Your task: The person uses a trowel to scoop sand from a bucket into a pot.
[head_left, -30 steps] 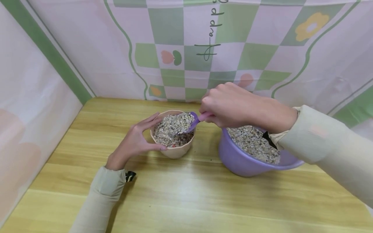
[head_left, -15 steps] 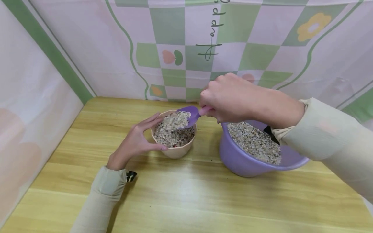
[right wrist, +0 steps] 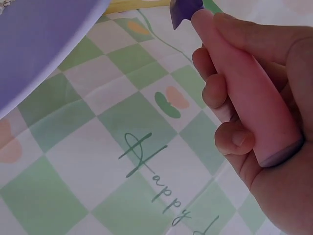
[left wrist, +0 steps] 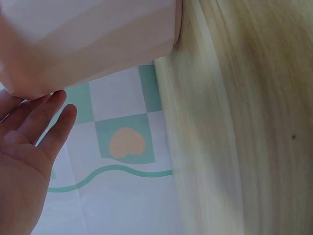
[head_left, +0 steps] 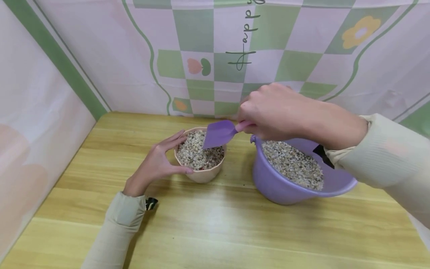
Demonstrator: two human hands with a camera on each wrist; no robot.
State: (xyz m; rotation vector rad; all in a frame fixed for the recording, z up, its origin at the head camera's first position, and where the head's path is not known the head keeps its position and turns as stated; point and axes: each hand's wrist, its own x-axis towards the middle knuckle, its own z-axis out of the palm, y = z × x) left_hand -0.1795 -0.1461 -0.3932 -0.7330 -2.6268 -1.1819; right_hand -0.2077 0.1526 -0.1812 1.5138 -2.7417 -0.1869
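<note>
1. We see the right hand point(head_left: 273, 110) curled snugly round the pink handle of the purple shovel point(head_left: 220, 133); the right wrist view shows fingers and thumb closed about it.
2. Half a second ago we saw pale grains heaped on the shovel; now its blade shows bare purple, tilted, its tip over the bowl point(head_left: 205, 176).
3. The right hand has shifted slightly towards the table's right edge, drawing the blade back a little.
4. We find the pale grains point(head_left: 192, 149) piled in the bowl's left part, with darker ones beside them near its right rim.
5. The bowl stands where it did, near the far edge of the table point(head_left: 215, 224), left of that edge's middle.
6. Our left hand point(head_left: 154, 160) is unmoved, spread wide, thumb and fingers against the bowl's left side.
7. The purple bucket point(head_left: 279, 186), part-filled with similar grains, also keeps its place, between the bowl and the table's right edge.
</note>
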